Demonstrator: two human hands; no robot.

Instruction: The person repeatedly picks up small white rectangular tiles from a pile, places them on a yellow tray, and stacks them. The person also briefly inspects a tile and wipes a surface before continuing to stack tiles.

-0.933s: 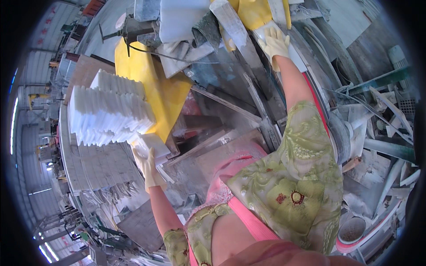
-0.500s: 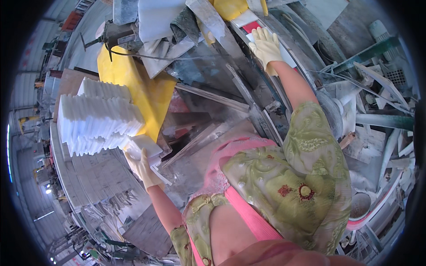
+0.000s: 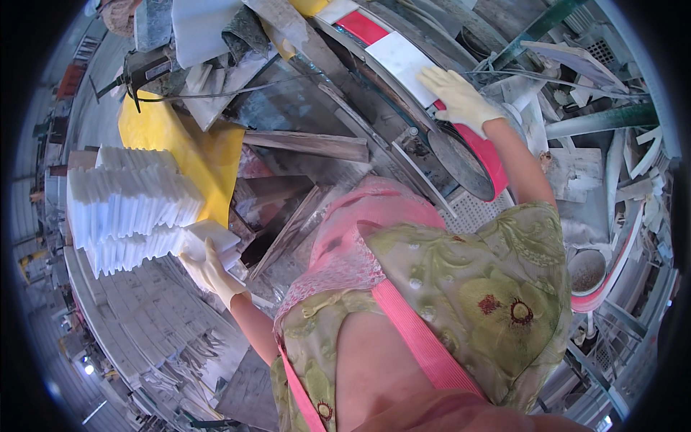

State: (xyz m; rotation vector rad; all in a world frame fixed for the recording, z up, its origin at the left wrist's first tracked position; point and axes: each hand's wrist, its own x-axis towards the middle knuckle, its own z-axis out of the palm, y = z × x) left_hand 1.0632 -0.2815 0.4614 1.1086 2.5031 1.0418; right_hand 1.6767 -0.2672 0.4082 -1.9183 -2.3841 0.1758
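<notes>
While the pink apron [image 3: 378,209] fills the foreground, the left hand [image 3: 207,270] is curled round the near end of the stacked white tiles [image 3: 133,194]! Yellow sheet [image 3: 219,165] alongside, wooden board [image 3: 309,144] between; right hand [image 3: 461,99] spread flat, arm outstretched, fingertips at a white slab [image 3: 399,63] on the red belt [image 3: 361,27]; dark tool [image 3: 149,68] far left.

Along the left rim curves grey ribbed panelling [image 3: 44,345], with a bright round light [image 3: 88,369] and a thin lit strip [image 3: 94,411] low down; at right, a green beam [image 3: 603,122] runs above pale boards [image 3: 581,165], and a round bucket [image 3: 586,270] stands farther down
</notes>
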